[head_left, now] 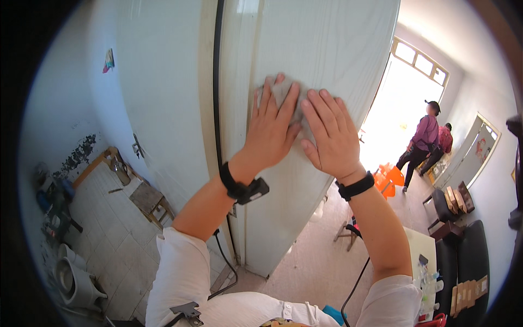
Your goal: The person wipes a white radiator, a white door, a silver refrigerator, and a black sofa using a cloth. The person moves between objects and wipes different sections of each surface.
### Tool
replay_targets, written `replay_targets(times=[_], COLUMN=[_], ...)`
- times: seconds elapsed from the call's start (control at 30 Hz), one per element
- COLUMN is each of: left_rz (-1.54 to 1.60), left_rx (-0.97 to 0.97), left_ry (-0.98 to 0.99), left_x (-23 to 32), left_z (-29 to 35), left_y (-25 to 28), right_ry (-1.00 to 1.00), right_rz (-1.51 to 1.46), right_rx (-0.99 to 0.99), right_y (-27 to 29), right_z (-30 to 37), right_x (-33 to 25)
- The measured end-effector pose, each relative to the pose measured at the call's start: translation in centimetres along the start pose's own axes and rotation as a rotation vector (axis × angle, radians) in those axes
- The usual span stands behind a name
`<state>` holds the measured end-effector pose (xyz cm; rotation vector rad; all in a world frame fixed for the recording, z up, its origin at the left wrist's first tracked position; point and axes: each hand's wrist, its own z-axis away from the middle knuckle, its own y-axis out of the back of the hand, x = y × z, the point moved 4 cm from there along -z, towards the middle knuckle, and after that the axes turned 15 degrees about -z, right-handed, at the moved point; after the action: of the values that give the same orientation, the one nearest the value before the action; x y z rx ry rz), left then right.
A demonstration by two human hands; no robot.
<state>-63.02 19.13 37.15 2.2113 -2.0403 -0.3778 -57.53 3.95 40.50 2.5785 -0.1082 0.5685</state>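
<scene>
1. A broad white panel [327,49], door-like, is being met by both hands at once; it is being seen directly ahead, upright, between a second white door [163,82] on the left and a bright room on the right.
2. The left hand [272,128] is being held open against it, fingers spread and pointing up. Beneath them a thin grey patch [282,90] is being covered; whether cloth, film or a smudge is being looked at cannot be told, and no grip around it is being shown.
3. The right hand [333,133] is being held just beside it, also open and flat, fingers nearly together and angled up to the left, thumb set apart; nothing is being seen in its grasp.
4. The step in hand is being judged as flat-palmed work on the panel's face, perhaps pressing or rubbing. For the next move, even contact is probably being called for, with the grey patch pinned if it is loose.
5. The panel's long axis is being shown running top to bottom, its broad face being turned toward the person; the right edge is being bent by the lens.
</scene>
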Motion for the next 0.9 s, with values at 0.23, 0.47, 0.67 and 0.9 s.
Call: replay_targets(times=[0.23,0.47,0.67,0.9], left_rz=[-0.108,-0.113,-0.11,-0.109], left_rx=[0.19,0.171,0.19,-0.062], left_ry=[-0.162,-0.091,-0.123,-0.123], left_x=[-1.9,-3.7,-3.5,-0.5], left_z=[-14.5,-20.8,-12.0,0.8], left_y=[2.6,3.7,2.9,1.5], right_ry=[-0.018,-0.076,-0.017,0.037], right_rz=[0.04,0.111,0.089,0.024], right_rx=[-0.002,-0.137,-0.025,0.099], right_y=[0.0,0.0,0.0,0.4], right_z=[0.0,-0.6,-0.1,0.2], right_x=[-0.1,-0.4,-0.4,-0.4])
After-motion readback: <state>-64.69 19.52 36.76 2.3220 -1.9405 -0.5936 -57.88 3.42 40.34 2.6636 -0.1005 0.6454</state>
